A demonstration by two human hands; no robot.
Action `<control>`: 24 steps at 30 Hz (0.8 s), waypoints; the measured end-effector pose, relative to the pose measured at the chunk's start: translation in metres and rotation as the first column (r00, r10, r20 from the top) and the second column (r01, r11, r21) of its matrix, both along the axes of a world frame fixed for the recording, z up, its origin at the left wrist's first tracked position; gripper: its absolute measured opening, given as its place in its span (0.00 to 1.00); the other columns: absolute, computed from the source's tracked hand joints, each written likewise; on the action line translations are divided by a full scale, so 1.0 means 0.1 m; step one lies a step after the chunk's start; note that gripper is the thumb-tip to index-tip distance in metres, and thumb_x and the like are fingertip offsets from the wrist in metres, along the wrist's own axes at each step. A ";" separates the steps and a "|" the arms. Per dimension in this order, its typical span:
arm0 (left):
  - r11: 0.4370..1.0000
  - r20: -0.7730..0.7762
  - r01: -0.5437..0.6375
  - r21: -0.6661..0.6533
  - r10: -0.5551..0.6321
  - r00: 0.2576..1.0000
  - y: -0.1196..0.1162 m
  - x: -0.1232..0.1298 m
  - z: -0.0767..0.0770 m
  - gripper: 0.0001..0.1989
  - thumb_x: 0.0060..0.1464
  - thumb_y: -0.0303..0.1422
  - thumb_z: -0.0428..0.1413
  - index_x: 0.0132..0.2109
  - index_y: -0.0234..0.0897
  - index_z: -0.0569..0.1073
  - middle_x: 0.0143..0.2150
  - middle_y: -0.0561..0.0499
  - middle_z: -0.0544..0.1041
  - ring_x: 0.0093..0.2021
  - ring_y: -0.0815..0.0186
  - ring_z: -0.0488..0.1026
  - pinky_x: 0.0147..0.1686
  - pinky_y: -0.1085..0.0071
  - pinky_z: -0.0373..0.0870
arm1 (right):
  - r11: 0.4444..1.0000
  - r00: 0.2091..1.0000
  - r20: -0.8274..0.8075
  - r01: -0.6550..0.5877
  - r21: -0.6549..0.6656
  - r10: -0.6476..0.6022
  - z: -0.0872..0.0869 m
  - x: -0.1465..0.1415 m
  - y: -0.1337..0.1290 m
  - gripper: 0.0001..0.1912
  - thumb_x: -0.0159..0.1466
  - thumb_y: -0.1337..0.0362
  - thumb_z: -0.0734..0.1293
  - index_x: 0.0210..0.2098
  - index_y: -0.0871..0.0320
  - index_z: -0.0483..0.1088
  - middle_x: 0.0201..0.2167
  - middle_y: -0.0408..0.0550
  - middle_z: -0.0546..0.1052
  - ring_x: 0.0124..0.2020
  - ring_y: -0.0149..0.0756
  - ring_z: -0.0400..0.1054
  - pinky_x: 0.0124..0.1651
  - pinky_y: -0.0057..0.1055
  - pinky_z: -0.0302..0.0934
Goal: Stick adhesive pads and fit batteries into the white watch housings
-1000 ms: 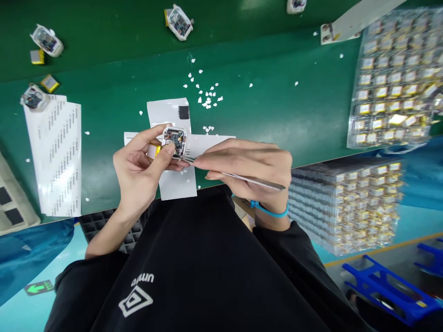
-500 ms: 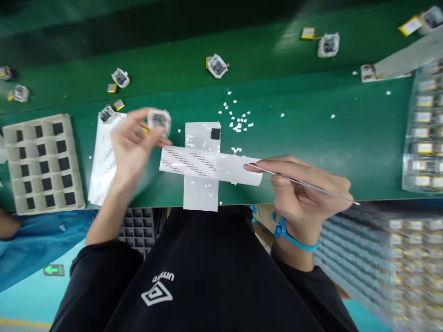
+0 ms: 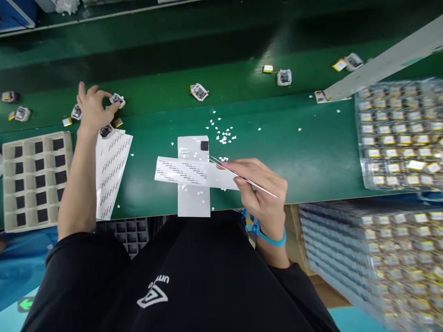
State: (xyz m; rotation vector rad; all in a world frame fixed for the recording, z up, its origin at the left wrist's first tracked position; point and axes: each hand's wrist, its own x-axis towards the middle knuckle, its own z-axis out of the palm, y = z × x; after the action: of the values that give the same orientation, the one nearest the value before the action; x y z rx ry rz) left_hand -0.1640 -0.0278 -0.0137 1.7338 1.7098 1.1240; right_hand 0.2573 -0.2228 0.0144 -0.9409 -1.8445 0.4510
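My left hand reaches to the far left and pinches a small white device between thumb and finger, above the green belt. My right hand holds thin metal tweezers, their tips over the printed white strip. That strip lies crosswise on an upright white sheet, which bears a small black square. Another device sits at the top of a stack of printed sheets, below my left hand.
Small white pieces are scattered beyond the strip. More devices with yellow-edged batteries stand along the belt. A compartment tray is at left, filled clear trays at right, and a slanted grey post at back right.
My left hand has moved left and away from me with the white device, out over the belt. My right hand has brought the tweezers' tips to the strip's middle. The view has shifted.
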 end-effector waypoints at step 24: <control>0.939 0.483 0.340 -0.054 -0.274 0.832 -1.84 2.06 0.54 0.07 0.65 0.34 0.66 0.46 0.40 0.77 0.27 0.57 0.79 0.23 0.67 0.80 0.26 0.73 0.81 | 0.968 0.981 0.078 0.163 0.189 -0.180 -0.07 -0.39 0.05 0.07 0.71 0.75 0.70 0.46 0.58 0.75 0.37 0.38 0.87 0.34 0.25 0.81 0.34 0.20 0.72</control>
State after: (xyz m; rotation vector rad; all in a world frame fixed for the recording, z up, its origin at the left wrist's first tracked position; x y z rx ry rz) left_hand 0.0423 -0.2120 0.0407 1.4336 1.1352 1.1285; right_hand 0.2182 -0.2178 0.0073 -0.9993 -1.8347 0.1304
